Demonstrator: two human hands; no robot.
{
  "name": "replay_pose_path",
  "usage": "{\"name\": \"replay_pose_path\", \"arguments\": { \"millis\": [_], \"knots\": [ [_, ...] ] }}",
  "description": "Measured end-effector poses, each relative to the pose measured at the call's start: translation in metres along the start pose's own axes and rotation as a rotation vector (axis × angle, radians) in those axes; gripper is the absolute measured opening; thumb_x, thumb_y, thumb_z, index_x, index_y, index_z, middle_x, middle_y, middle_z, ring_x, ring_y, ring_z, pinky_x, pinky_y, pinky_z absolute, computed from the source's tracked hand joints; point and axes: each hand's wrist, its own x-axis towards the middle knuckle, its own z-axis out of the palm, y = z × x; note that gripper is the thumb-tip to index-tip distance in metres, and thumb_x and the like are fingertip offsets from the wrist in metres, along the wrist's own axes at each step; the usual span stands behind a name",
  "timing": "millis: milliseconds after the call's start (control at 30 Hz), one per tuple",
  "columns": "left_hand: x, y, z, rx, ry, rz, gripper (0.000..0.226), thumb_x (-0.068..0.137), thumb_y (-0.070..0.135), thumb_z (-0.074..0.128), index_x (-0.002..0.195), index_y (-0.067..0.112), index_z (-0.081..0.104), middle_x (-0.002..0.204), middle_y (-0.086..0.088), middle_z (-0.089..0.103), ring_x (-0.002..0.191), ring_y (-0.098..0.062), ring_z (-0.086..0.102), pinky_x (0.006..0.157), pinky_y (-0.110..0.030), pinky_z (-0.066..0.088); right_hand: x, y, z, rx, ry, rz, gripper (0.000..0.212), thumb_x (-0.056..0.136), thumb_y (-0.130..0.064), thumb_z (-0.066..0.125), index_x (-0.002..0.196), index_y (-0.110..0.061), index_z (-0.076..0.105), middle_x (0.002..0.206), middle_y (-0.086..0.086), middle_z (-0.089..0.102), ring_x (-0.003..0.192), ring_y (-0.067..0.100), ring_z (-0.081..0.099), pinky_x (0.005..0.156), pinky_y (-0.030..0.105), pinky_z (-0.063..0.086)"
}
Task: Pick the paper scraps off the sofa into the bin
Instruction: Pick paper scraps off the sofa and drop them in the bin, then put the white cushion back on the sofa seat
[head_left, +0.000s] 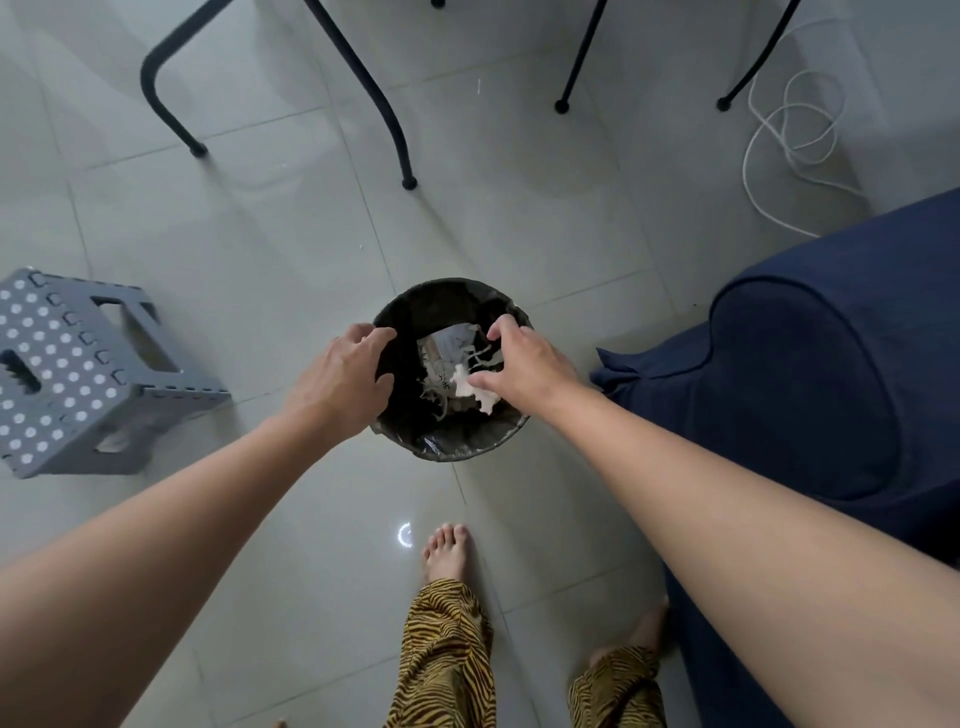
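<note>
Left hand (337, 384) spread at bin (453, 457) rim; right hand (524, 369) half-curled, scrap (483, 397) dangling, grip unclear.

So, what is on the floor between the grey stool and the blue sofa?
In the head view, the black bin with paper scraps inside stands there.

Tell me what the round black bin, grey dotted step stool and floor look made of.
Round black bin: apparently lined with glossy plastic, crinkled at the rim. Grey dotted step stool: moulded matte plastic, judging by cut-out handles. Floor: glazed tile, likely ceramic; grout lines, mirrored light.
</note>
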Motion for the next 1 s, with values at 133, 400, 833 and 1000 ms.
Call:
{"name": "replay_pose_path", "arguments": {
  "millis": [133,400,833,1000],
  "knots": [
    [-0.001,0.010,0.001,0.014,-0.011,0.022,0.054,0.093,0.021,0.055,0.145,0.020,0.041,0.147,-0.003,0.042,0.125,-0.028,0.048,0.089,-0.039,0.046,-0.003,0.001,-0.002,0.017,0.046,-0.004,0.029,0.092,-0.041,0.068,0.109,-0.019,0.059,0.116,0.005,0.059,0.104,0.028,0.061,0.081,0.036,0.044],
    [-0.004,0.028,-0.002,0.030,-0.020,0.050,0.053,0.094,0.023,0.056,0.145,0.019,0.041,0.148,-0.005,0.041,0.128,-0.029,0.046,0.093,-0.038,0.044,-0.012,0.015,-0.002,0.032,0.063,-0.014,0.018,0.098,-0.028,0.058,0.100,-0.021,0.074,0.110,0.006,0.066,0.103,0.029,0.062,0.080,0.033,0.045],
    [-0.097,0.240,-0.009,0.052,0.033,0.539,0.060,0.091,0.050,0.055,0.143,0.024,0.045,0.150,0.001,0.043,0.135,-0.020,0.041,0.106,-0.037,0.039,-0.232,0.134,-0.091,0.230,0.346,0.105,0.029,0.099,-0.045,0.051,0.125,-0.034,0.059,0.113,-0.017,0.060,0.100,0.003,0.061,0.085,0.035,0.056],
    [-0.125,0.360,0.022,0.036,-0.010,0.670,0.066,0.089,0.061,0.050,0.145,0.029,0.040,0.153,0.007,0.036,0.135,-0.020,0.037,0.108,-0.038,0.040,-0.319,0.225,-0.118,0.344,0.549,0.322,0.037,0.095,-0.049,0.052,0.130,-0.035,0.057,0.119,-0.020,0.058,0.108,0.000,0.057,0.086,0.033,0.056]
  ]
}}
